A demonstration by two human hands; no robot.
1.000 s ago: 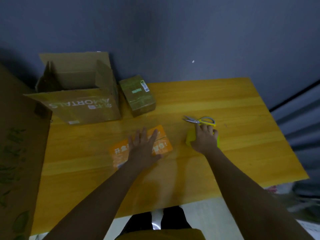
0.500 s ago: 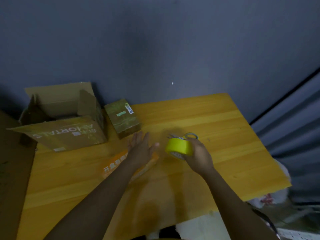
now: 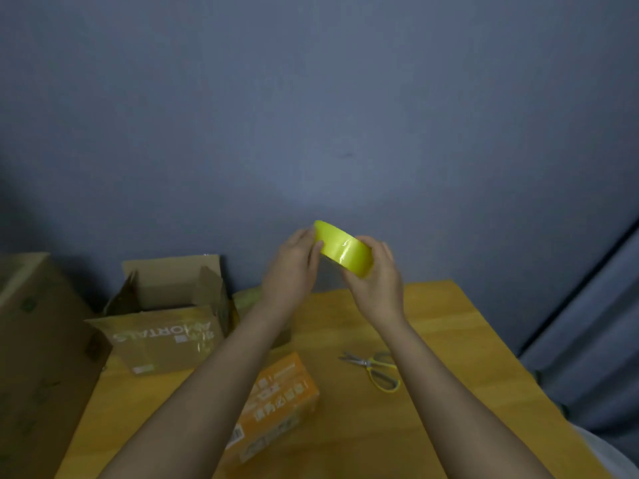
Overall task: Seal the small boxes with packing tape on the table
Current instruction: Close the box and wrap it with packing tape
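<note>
Blue-grey wall fills the far side of the scene, and below it a yellow wooden table [image 3: 449,340] runs toward the near edge. Both hands are raised above the table, in front of the wall, with a roll of yellow tape [image 3: 345,252] held between them. The left hand [image 3: 294,267] grips the roll's left end, its fingers curled over the far upper rim and the thumb [image 3: 316,248] lying against the shiny outer band. The right hand [image 3: 378,278] cups the roll's right, lower end, fingers wrapped round behind it and the palm under the edge. The roll is tilted, its left end higher than its right, and its glossy band faces the camera; whether any loose tape end is lifted cannot be told.

On the table below the left forearm lies an orange small box [image 3: 276,409], flat on its side, with printed characters and a barcode on it. A green small box [image 3: 247,299] sits further back, mostly hidden behind the left forearm. To the left stands an open cardboard carton [image 3: 166,326], flaps up, with printed lettering on its near flap. Yellow-handled scissors [image 3: 375,369] lie to the right of the orange box, well apart from both hands. A large brown cardboard panel [image 3: 38,357] stands at the far left edge.
</note>
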